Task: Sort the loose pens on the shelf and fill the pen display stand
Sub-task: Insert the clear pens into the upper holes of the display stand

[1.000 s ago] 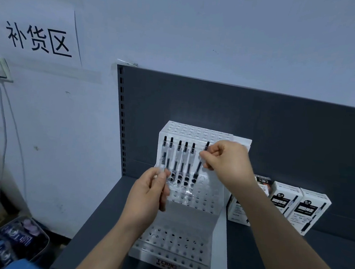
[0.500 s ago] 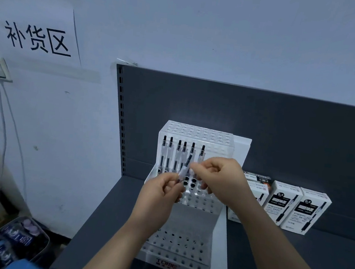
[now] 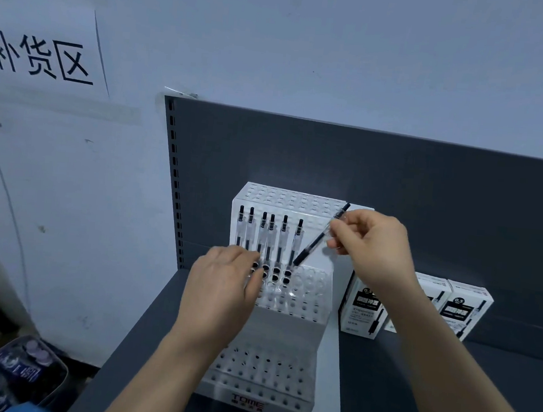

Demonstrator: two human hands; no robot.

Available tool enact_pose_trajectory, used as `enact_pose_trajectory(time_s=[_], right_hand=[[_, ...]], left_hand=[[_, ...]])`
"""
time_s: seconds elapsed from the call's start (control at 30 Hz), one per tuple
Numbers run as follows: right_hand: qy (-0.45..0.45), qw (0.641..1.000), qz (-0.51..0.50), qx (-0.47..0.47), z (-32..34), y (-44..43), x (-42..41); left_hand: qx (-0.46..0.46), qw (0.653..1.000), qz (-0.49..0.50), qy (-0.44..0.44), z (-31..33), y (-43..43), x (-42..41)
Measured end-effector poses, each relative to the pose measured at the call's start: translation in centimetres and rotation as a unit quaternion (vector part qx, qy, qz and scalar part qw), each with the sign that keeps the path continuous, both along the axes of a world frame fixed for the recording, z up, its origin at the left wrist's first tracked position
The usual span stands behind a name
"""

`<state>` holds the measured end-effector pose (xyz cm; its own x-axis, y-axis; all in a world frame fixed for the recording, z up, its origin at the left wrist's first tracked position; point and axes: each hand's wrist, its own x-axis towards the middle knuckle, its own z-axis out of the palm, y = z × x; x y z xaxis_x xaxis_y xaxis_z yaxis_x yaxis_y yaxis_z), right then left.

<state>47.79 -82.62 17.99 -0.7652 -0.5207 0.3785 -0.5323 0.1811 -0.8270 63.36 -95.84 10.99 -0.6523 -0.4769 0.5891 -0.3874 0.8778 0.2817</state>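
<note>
A white tiered pen display stand [image 3: 273, 336] sits on the dark grey shelf [image 3: 411, 395]. Several clear black-ink pens [image 3: 282, 236] stand upright in the left holes of its middle tier. My right hand [image 3: 371, 246] pinches one more such pen [image 3: 317, 240] near its upper end. That pen is tilted, its tip down and to the left, just above the holes beside the last standing pen. My left hand [image 3: 221, 286] is curled against the left of the middle tier and seems to grip clear pens, mostly hidden by its fingers.
Three white pen boxes, the nearest [image 3: 364, 304] and the farthest [image 3: 463, 312], stand to the right of the stand against the shelf's back panel [image 3: 395, 183]. A paper sign [image 3: 38, 57] hangs on the wall. A plastic bag [image 3: 16, 371] lies below left.
My right hand has taken a pen from my left hand and carried it up and right, tilted over the stand. One more pen stands in the row. My left hand has sunk lower.
</note>
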Motion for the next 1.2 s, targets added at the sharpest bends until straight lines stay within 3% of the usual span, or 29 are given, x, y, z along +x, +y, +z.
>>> enact_pose_trajectory(time_s=[0.13, 0.33, 0.47, 0.73, 0.93, 1.2], right_hand=[[0.051, 0.999, -0.007, 0.019, 0.9, -0.1, -0.1], [0.132, 0.982, 0.000, 0.138, -0.6, -1.6, -0.1], [0.129, 0.974, 0.003, 0.189, -2.3, -2.7, -0.1], [0.112, 0.977, -0.018, 0.182, -2.8, -2.3, 0.4], [0.182, 0.960, -0.086, 0.194, -5.5, 2.3, 2.2], [0.145, 0.942, -0.179, 0.244, -8.1, 13.1, 3.0]], left_hand=[[0.001, 1.000, 0.004, 0.002, -0.2, -0.1, 0.1], [0.007, 1.000, 0.006, -0.006, -0.4, -0.1, 0.2], [0.012, 1.000, -0.003, -0.003, -0.3, 0.1, 0.4], [0.024, 0.999, -0.037, -0.003, -0.4, 0.5, 0.4], [0.018, 0.996, -0.093, 0.007, -0.5, 1.7, -0.3], [0.006, 0.982, -0.188, -0.017, -1.6, 8.6, -3.9]])
